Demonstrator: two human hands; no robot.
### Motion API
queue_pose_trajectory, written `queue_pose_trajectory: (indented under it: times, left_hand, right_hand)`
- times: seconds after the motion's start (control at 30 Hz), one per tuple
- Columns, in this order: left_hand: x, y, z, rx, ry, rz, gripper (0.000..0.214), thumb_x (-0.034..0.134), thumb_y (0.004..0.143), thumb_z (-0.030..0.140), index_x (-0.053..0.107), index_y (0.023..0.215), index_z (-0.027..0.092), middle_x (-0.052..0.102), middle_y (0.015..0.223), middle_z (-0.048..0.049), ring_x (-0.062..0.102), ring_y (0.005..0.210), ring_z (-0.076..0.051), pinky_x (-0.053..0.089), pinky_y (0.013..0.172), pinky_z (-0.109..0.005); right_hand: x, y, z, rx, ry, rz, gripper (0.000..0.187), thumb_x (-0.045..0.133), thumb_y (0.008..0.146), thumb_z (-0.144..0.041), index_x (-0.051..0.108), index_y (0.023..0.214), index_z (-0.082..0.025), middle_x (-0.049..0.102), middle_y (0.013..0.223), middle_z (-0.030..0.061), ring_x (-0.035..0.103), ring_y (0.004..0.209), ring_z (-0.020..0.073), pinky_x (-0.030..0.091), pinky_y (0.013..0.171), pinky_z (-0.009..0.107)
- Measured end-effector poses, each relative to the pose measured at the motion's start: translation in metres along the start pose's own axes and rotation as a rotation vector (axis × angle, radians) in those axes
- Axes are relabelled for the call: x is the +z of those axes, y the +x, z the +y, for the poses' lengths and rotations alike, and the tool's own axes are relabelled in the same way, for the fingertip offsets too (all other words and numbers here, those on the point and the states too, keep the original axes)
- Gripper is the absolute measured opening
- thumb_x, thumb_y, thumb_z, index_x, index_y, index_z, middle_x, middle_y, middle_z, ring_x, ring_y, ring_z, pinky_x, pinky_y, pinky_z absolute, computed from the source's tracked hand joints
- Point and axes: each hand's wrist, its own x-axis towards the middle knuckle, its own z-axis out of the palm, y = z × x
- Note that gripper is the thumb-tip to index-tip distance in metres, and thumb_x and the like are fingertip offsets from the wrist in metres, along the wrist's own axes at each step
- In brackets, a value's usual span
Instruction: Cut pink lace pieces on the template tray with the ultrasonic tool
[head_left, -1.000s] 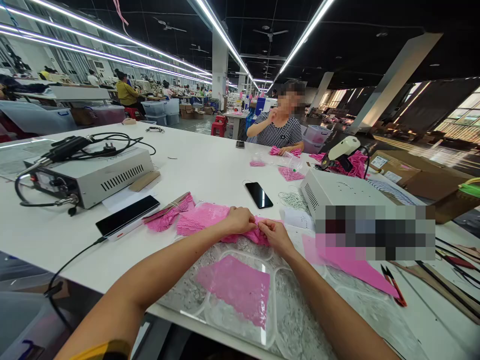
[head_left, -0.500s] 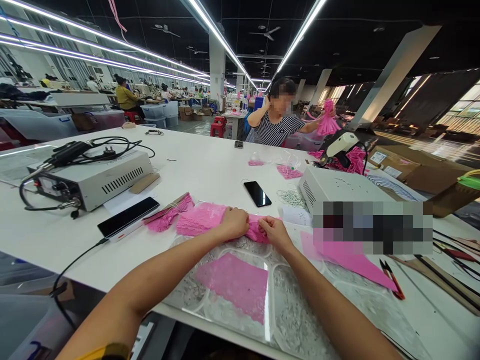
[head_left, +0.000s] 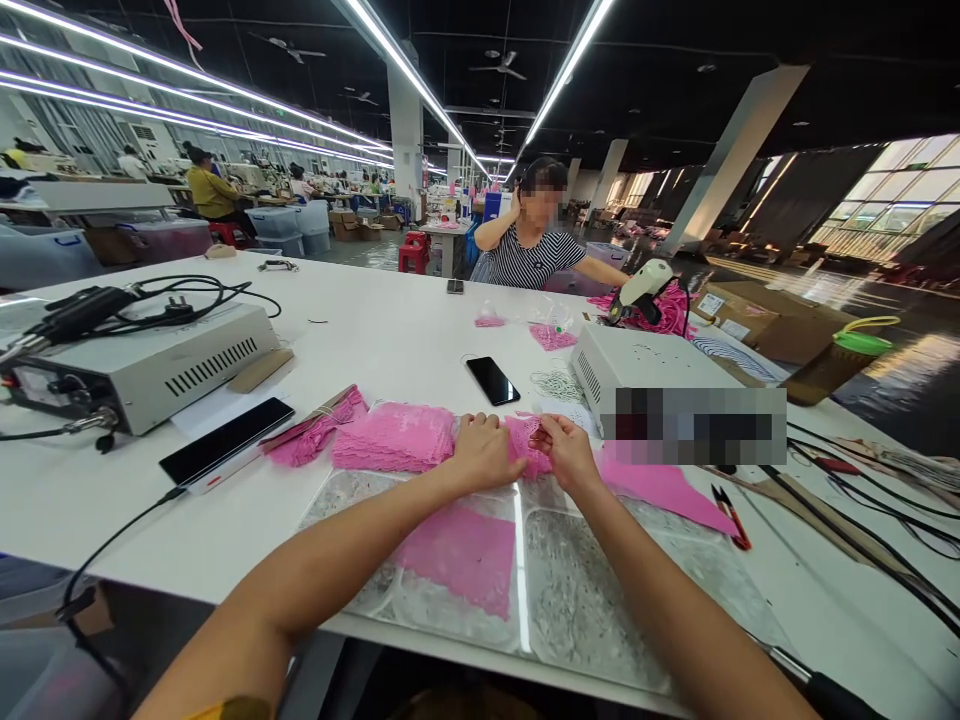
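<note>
My left hand [head_left: 482, 452] and my right hand [head_left: 568, 453] both pinch a small piece of pink lace [head_left: 527, 443] between them, just above a clear plastic sheet [head_left: 585, 590] on the white table [head_left: 390, 340]. To the left of my left hand lies a flat stack of pink lace [head_left: 395, 437]. A single pink lace piece [head_left: 455, 555] shows under the plastic sheet near me. A bundle of folded pink lace [head_left: 311, 437] lies farther left.
A black phone [head_left: 492, 380] lies beyond my hands. A grey machine with cables [head_left: 135, 365] stands left, a white machine [head_left: 645, 365] right. Red snips [head_left: 731, 515] and cables lie at right. A person in a striped shirt [head_left: 536, 255] sits across the table.
My hands have kept gathering the pink lace piece and now hold it a little higher. The person opposite raised a pink bundle, then lowered that arm. My view has shifted right.
</note>
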Motion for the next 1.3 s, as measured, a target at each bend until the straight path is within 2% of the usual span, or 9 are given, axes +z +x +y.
queue_pose_trajectory:
  times: [0.13, 0.27, 0.47, 0.53, 0.63, 0.77, 0.87, 1.1, 1.3]
  left_hand:
    - [0.013, 0.008, 0.024, 0.012, 0.004, 0.043, 0.035, 0.052, 0.087, 0.039, 0.069, 0.099, 0.010, 0.064, 0.104, -0.0174, 0.057, 0.102, -0.032, 0.038, 0.089, -0.048]
    - [0.018, 0.003, 0.035, 0.179, 0.014, 0.080, 0.024, 0.052, 0.086, 0.024, 0.068, 0.098, 0.010, 0.064, 0.103, -0.0169, 0.055, 0.101, -0.031, 0.036, 0.093, -0.049]
    - [0.021, -0.047, 0.051, 0.594, -0.006, 0.049, 0.013, 0.054, 0.081, 0.016, 0.067, 0.084, 0.015, 0.064, 0.091, -0.0099, 0.055, 0.094, -0.024, 0.027, 0.107, -0.047]
    - [0.023, -0.064, 0.053, 0.704, -0.024, 0.020, 0.010, 0.057, 0.080, 0.020, 0.065, 0.077, 0.016, 0.064, 0.086, -0.0074, 0.056, 0.088, -0.022, 0.029, 0.107, -0.046]
    - [0.027, -0.074, 0.050, 0.798, -0.095, 0.022, 0.016, 0.055, 0.084, 0.027, 0.066, 0.085, 0.016, 0.065, 0.094, -0.0081, 0.058, 0.090, -0.021, 0.031, 0.107, -0.044]
    - [0.034, -0.066, 0.042, 0.805, -0.151, 0.006, 0.031, 0.050, 0.093, 0.032, 0.059, 0.119, 0.018, 0.056, 0.131, -0.0117, 0.052, 0.120, -0.026, 0.032, 0.108, -0.046]
    - [0.037, -0.064, 0.037, 0.794, -0.152, -0.061, 0.033, 0.046, 0.097, 0.034, 0.056, 0.126, 0.022, 0.054, 0.136, -0.0103, 0.048, 0.127, -0.028, 0.028, 0.110, -0.052]
    - [0.020, -0.065, 0.031, 0.856, -0.222, -0.178, 0.027, 0.046, 0.097, 0.030, 0.061, 0.119, 0.026, 0.056, 0.135, -0.0078, 0.049, 0.128, -0.028, 0.019, 0.113, -0.058]
    - [0.015, -0.014, 0.056, 0.655, -0.202, -0.148, 0.017, 0.052, 0.093, 0.023, 0.068, 0.093, 0.019, 0.068, 0.100, -0.0057, 0.065, 0.091, -0.018, 0.047, 0.092, -0.033]
  right_hand:
    - [-0.012, -0.015, -0.015, -0.068, 0.038, 0.105, 0.043, 0.078, 0.058, -0.053, 0.057, 0.070, -0.017, 0.056, 0.059, -0.0047, 0.058, 0.055, 0.0094, 0.055, 0.054, 0.024]
    - [-0.053, -0.044, -0.026, -0.115, -0.005, 0.240, 0.048, 0.076, 0.056, -0.058, 0.058, 0.075, -0.018, 0.061, 0.065, -0.0023, 0.064, 0.063, 0.0129, 0.058, 0.058, 0.026]
    - [-0.128, -0.126, -0.019, -0.071, -0.266, 0.348, 0.046, 0.074, 0.061, -0.058, 0.060, 0.071, -0.016, 0.064, 0.061, 0.0021, 0.056, 0.044, 0.0123, 0.046, 0.038, 0.024]
    - [-0.140, -0.147, -0.014, -0.065, -0.364, 0.342, 0.044, 0.073, 0.062, -0.057, 0.060, 0.068, -0.016, 0.059, 0.053, 0.0001, 0.046, 0.037, 0.0093, 0.038, 0.033, 0.023]
    - [-0.141, -0.158, -0.011, -0.126, -0.504, 0.328, 0.034, 0.072, 0.068, -0.049, 0.067, 0.079, -0.017, 0.063, 0.065, 0.0015, 0.048, 0.046, 0.0095, 0.042, 0.044, 0.024]
    - [-0.134, -0.144, -0.011, -0.426, -1.028, 0.139, 0.028, 0.057, 0.082, -0.034, 0.068, 0.105, -0.023, 0.066, 0.106, 0.0074, 0.061, 0.075, 0.0153, 0.050, 0.064, 0.028]
    - [-0.140, -0.137, -0.009, -0.520, -1.316, 0.081, 0.022, 0.051, 0.084, -0.026, 0.069, 0.097, -0.023, 0.066, 0.108, 0.0073, 0.064, 0.091, 0.0200, 0.051, 0.068, 0.029]
    - [-0.160, -0.153, -0.010, -0.481, -1.378, 0.215, 0.016, 0.048, 0.084, -0.022, 0.063, 0.078, -0.020, 0.063, 0.079, 0.0031, 0.058, 0.058, 0.0138, 0.043, 0.051, 0.026]
    - [-0.160, -0.137, -0.014, -0.459, -1.213, 0.064, 0.019, 0.047, 0.086, -0.025, 0.066, 0.085, -0.023, 0.066, 0.086, 0.0032, 0.063, 0.069, 0.0143, 0.050, 0.063, 0.026]
